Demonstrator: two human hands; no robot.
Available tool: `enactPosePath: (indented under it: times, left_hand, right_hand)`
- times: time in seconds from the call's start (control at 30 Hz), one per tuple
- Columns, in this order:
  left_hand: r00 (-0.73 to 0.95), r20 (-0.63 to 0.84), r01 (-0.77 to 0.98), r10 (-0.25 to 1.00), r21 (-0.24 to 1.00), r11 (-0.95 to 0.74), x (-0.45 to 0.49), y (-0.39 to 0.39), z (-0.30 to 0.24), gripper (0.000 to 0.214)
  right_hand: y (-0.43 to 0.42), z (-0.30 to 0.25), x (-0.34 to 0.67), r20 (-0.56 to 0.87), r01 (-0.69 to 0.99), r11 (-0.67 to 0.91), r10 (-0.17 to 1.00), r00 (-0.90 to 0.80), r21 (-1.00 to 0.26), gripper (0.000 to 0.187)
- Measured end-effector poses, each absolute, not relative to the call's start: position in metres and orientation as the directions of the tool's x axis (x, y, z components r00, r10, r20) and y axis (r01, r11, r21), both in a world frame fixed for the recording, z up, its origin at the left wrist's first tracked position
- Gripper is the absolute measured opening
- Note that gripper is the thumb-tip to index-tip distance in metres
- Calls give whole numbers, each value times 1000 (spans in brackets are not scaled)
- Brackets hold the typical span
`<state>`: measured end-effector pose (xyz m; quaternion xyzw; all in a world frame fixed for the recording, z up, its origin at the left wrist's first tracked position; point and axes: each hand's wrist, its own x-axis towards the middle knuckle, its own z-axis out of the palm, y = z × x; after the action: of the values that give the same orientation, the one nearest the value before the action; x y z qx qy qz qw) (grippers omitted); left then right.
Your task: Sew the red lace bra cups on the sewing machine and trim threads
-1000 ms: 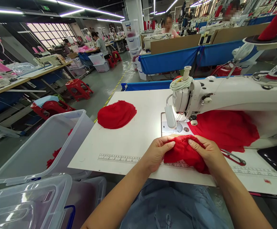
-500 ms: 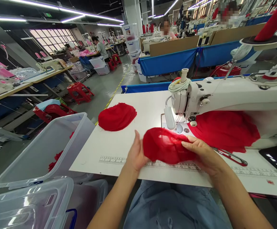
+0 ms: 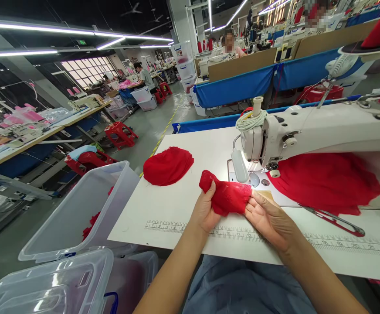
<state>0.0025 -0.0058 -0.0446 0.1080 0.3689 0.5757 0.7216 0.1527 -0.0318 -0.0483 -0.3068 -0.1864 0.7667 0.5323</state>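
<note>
A red fabric piece [image 3: 231,197] is stretched between my two hands, above the white table in front of the sewing machine [image 3: 262,135]. My left hand [image 3: 206,209] grips its left end, thumb on top, with a folded bit sticking up beyond the thumb. At the right edge, my right hand [image 3: 270,218] has the cloth between thumb and fingers, palm partly turned up. To the left lies a stack of red fabric pieces [image 3: 168,166]. A larger red fabric pile [image 3: 327,181] rests under the machine's arm, with thread snips [image 3: 335,219] beside it.
A printed ruler [image 3: 183,227] runs along the table's front. Left of the table stand an open plastic bin [image 3: 59,213] holding red scraps and a lidded bin [image 3: 42,283]. Red stools [image 3: 121,134] stand on the floor further off, and other people sit at machines.
The red fabric has gone from a flat, wide oval to a narrower, folded strip. My left hand has closed on its left end. The camera view has shifted slightly.
</note>
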Motion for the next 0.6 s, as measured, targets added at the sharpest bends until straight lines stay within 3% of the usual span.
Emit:
enactPosePath:
  times: [0.37,0.6]
  left_hand:
    - [76,-392,-732,917,602,318,2,-10,-42,17]
    - [61,-408,-711,911,623,326,3,-8,-41,17]
  right_hand:
    - [-37,-47,155,-232,-513,-252,967,-105,-820,30]
    - [-36,-48,153,-218,-614,-207,974,-57,-762,21]
